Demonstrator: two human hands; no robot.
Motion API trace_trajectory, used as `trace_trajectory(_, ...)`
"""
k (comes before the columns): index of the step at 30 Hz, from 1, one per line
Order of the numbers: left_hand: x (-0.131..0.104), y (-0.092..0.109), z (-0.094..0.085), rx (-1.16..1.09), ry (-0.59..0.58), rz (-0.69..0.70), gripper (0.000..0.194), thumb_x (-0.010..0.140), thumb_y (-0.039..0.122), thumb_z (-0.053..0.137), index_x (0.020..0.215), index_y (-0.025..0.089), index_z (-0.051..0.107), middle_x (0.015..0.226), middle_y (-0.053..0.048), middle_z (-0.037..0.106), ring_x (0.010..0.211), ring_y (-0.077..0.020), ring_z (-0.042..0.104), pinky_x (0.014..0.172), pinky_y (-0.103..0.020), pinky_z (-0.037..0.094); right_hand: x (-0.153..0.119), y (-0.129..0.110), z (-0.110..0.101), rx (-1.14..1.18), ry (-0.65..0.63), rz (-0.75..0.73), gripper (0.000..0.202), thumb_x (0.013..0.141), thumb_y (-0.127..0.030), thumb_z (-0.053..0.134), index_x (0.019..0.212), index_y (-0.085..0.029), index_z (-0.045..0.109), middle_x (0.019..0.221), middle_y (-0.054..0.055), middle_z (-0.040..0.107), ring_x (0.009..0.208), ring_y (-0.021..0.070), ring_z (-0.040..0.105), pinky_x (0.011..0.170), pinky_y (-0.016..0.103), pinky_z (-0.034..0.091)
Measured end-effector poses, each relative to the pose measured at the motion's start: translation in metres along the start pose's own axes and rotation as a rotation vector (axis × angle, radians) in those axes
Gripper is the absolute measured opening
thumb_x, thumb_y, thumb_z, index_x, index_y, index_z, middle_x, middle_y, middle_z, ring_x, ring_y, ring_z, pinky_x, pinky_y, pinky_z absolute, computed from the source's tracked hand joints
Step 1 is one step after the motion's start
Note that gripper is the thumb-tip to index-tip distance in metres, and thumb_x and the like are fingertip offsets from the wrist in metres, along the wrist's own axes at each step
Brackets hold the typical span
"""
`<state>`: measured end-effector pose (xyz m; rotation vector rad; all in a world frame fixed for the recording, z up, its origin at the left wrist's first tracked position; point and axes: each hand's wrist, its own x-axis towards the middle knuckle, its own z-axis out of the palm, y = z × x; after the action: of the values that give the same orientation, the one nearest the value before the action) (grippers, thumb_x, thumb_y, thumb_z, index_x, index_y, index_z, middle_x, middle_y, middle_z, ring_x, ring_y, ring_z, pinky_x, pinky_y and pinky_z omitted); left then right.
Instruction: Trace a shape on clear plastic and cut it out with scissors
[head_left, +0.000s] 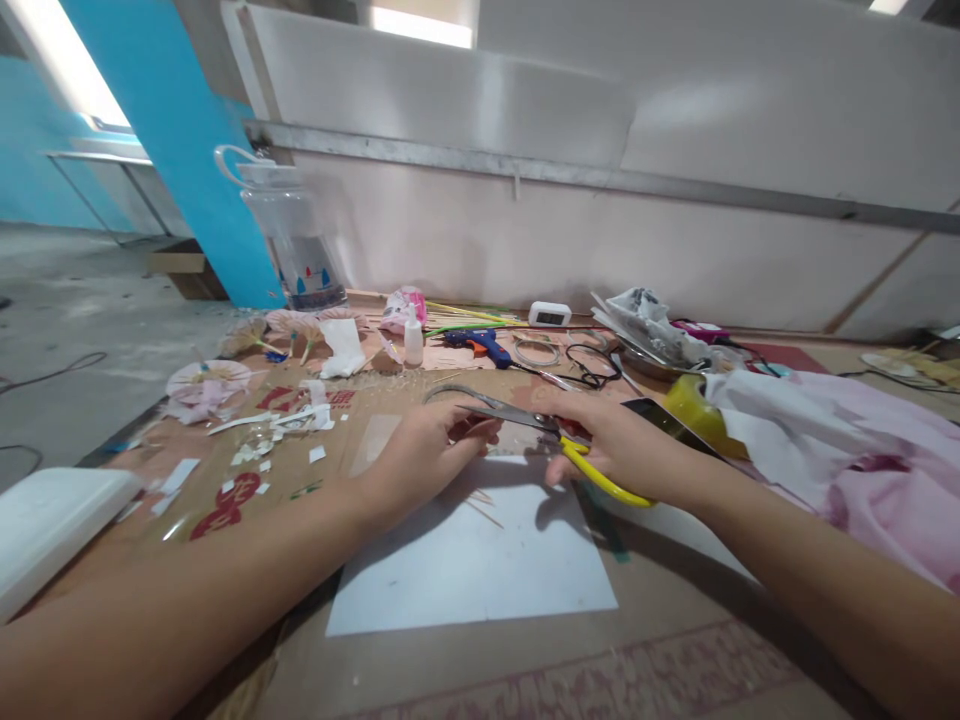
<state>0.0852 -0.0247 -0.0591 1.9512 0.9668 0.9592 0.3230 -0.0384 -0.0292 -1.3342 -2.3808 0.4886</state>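
My right hand [600,435] grips a pair of scissors [600,475] by its yellow handles. The grey blades point left, reaching over the fingers of my left hand [431,440]. That hand is closed, fingertips pinched together; what they hold is too small or hidden to name. A thin grey curved strip [450,390] arcs just behind the left fingers and the blades; I cannot tell whether it is held. Below both hands lies a white sheet of paper [465,575], with several thin pointed wooden sticks [484,510] on it.
Cardboard [300,470] covers the table, with white paper scraps [300,420] at left. Behind stand a glue gun [480,345], a small white bottle [413,337] and a large clear jug [300,240]. Yellow tape [697,415], a phone [667,425] and pink-white cloth [840,450] lie right.
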Motion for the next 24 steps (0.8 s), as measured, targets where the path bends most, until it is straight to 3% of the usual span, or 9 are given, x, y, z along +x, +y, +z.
trace_trajectory(9, -0.0006, 0.0033, -0.0021, 0.07, -0.004, 0.042, 0.013, 0.087, 0.018, 0.058, 0.09, 0.017, 0.07, 0.085, -0.002, 0.075, 0.071, -0.0122, 0.069, 0.073, -0.024, 0.057, -0.0001, -0.0027, -0.0048, 0.014, -0.067, -0.045, 0.069, 0.069, -0.041, 0.083, 0.131, -0.028, 0.058, 0.124, 0.006, 0.063, 0.095, 0.0227, 0.06, 0.079, 0.031, 0.048)
trace_trajectory(13, -0.0007, 0.0013, -0.0024, 0.093, -0.004, 0.047, 0.014, 0.087, 0.018, 0.056, 0.091, 0.017, 0.07, 0.084, -0.001, 0.075, 0.071, -0.0124, 0.069, 0.071, -0.023, 0.056, -0.0002, -0.0059, -0.0018, -0.001, -0.076, 0.029, 0.066, 0.07, -0.04, 0.082, 0.13, -0.026, 0.059, 0.097, 0.001, 0.067, 0.075, 0.0168, 0.055, 0.061, 0.025, 0.04)
trace_trajectory(16, -0.0015, -0.0005, -0.0017, 0.157, 0.013, 0.076, 0.016, 0.084, 0.013, 0.055, 0.089, 0.018, 0.069, 0.084, 0.0, 0.075, 0.075, -0.013, 0.068, 0.074, -0.024, 0.055, -0.002, -0.007, 0.0003, -0.019, -0.08, 0.117, 0.058, 0.074, -0.028, 0.076, 0.13, -0.026, 0.06, 0.072, -0.004, 0.063, 0.063, 0.0139, 0.049, 0.052, 0.022, 0.031)
trace_trajectory(19, -0.0022, 0.0002, -0.0012, 0.152, 0.023, 0.069, 0.014, 0.088, 0.019, 0.054, 0.089, 0.018, 0.069, 0.083, 0.0, 0.074, 0.075, -0.0132, 0.068, 0.073, -0.025, 0.054, -0.0035, -0.0065, 0.0019, -0.024, -0.071, 0.129, 0.048, 0.077, -0.018, 0.068, 0.124, -0.028, 0.064, 0.066, -0.005, 0.065, 0.061, 0.0137, 0.049, 0.052, 0.023, 0.031)
trace_trajectory(24, -0.0016, 0.0023, -0.0017, 0.087, 0.032, 0.001, 0.019, 0.093, 0.032, 0.052, 0.089, 0.02, 0.067, 0.079, 0.0, 0.073, 0.073, -0.0141, 0.069, 0.068, -0.025, 0.053, -0.0017, -0.0013, 0.003, -0.024, 0.016, 0.107, 0.04, 0.078, -0.03, 0.071, 0.118, -0.028, 0.069, 0.068, -0.004, 0.066, 0.059, 0.0136, 0.051, 0.052, 0.023, 0.033)
